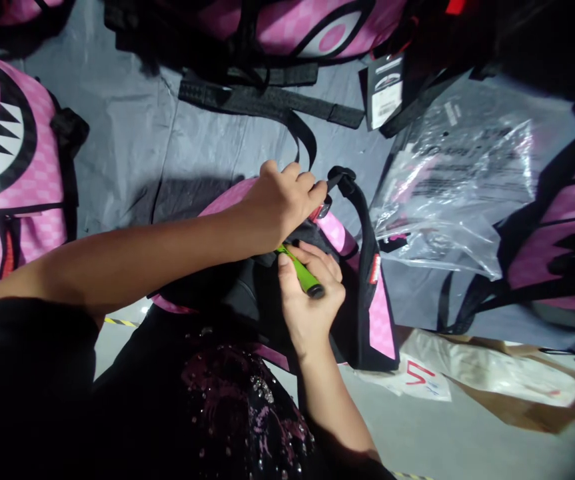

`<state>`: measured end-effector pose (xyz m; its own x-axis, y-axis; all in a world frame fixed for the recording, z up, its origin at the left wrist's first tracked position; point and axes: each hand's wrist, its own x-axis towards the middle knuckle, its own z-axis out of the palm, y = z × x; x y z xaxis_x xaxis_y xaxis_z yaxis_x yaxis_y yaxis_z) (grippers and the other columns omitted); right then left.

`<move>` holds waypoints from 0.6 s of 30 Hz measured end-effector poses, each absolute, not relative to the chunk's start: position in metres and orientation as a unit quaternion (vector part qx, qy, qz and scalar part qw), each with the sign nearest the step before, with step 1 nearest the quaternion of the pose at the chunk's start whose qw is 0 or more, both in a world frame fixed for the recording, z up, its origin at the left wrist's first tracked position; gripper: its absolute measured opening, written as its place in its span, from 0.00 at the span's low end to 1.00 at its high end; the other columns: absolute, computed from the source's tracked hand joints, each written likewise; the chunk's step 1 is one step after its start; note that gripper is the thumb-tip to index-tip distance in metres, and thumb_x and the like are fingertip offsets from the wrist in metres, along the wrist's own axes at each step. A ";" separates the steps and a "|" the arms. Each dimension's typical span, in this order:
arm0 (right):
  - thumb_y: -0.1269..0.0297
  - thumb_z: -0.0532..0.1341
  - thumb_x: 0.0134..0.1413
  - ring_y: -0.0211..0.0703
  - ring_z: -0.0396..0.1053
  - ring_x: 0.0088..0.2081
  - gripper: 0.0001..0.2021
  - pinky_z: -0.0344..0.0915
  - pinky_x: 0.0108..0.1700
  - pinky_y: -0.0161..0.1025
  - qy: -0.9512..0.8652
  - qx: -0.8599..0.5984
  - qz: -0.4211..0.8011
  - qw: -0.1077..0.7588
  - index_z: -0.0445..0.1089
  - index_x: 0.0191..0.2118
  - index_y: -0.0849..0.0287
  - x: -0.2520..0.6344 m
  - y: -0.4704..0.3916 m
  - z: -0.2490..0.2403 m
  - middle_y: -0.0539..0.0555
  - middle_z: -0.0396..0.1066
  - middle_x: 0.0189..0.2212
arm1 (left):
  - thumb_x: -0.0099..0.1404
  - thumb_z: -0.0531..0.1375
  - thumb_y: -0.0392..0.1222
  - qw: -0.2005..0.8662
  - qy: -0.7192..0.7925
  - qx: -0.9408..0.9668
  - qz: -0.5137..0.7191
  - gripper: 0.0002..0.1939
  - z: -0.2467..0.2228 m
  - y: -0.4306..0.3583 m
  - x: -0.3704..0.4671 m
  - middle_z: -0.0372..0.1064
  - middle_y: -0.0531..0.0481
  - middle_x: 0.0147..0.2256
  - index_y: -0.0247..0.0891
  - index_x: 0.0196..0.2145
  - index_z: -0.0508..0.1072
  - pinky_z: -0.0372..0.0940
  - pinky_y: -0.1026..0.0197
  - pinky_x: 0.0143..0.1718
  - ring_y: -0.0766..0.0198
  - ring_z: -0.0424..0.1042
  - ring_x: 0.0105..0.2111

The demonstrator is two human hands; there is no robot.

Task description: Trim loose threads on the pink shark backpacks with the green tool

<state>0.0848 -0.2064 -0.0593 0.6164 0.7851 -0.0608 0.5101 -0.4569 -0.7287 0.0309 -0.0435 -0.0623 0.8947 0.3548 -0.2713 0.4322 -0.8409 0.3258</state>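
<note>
A pink and black backpack [382, 317] lies at the near edge of the grey-covered table, below both hands. My left hand [287, 200] is closed on a black strap [334, 181] at the bag's top, beside a buckle. Just below it, my right hand [312, 287] grips a green tool with a black end [303, 272]. The tool's front tip meets the dark fabric and is hidden by my hands.
Other pink backpacks lie at the left [42, 160], the top [287, 30] and the right [552, 257]. A clear plastic bag [462, 180] rests right of my hands, near a hang tag [386, 93]. An open carton [527, 403] with white bags stands below the table's edge.
</note>
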 end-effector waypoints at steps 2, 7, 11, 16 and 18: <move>0.60 0.66 0.56 0.50 0.74 0.46 0.07 0.57 0.59 0.60 -0.399 -0.842 0.172 0.320 0.78 0.38 0.56 0.087 -0.208 -0.059 0.52 0.79 0.37 | 0.67 0.49 0.31 0.199 0.219 0.948 -0.118 0.28 -0.060 -0.044 0.034 0.68 0.34 0.52 0.28 0.64 0.59 0.59 0.47 0.46 0.44 0.65 0.54; 0.60 0.65 0.56 0.51 0.74 0.45 0.08 0.58 0.58 0.60 -0.409 -0.841 0.163 0.315 0.78 0.38 0.57 0.090 -0.209 -0.058 0.53 0.78 0.37 | 0.67 0.45 0.28 0.205 0.251 0.934 -0.150 0.28 -0.061 -0.047 0.040 0.67 0.34 0.53 0.29 0.64 0.59 0.57 0.47 0.48 0.45 0.63 0.56; 0.58 0.65 0.56 0.52 0.74 0.46 0.08 0.57 0.59 0.62 -0.406 -0.853 0.151 0.293 0.78 0.37 0.55 0.090 -0.209 -0.057 0.53 0.78 0.37 | 0.66 0.44 0.28 0.213 0.254 0.931 -0.152 0.30 -0.061 -0.046 0.041 0.67 0.33 0.53 0.29 0.65 0.59 0.55 0.46 0.49 0.46 0.63 0.56; 0.59 0.66 0.55 0.51 0.73 0.48 0.08 0.64 0.56 0.57 -0.361 -0.844 0.228 0.326 0.78 0.39 0.56 0.095 -0.211 -0.056 0.55 0.78 0.39 | 0.66 0.43 0.29 0.227 0.252 0.926 -0.168 0.30 -0.058 -0.044 0.042 0.67 0.33 0.54 0.28 0.65 0.59 0.54 0.45 0.50 0.46 0.63 0.56; 0.60 0.67 0.54 0.50 0.73 0.47 0.09 0.65 0.55 0.56 -0.328 -0.846 0.252 0.336 0.78 0.39 0.56 0.098 -0.213 -0.055 0.55 0.77 0.39 | 0.67 0.44 0.30 0.223 0.259 0.925 -0.165 0.29 -0.059 -0.044 0.043 0.67 0.33 0.54 0.29 0.65 0.59 0.54 0.45 0.50 0.46 0.63 0.56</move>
<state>0.0977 -0.2126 -0.0546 0.6576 0.7245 -0.2066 0.3855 -0.5592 -0.7340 0.0434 -0.0445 -0.0589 0.8111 0.4057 -0.4213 0.5533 -0.7657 0.3278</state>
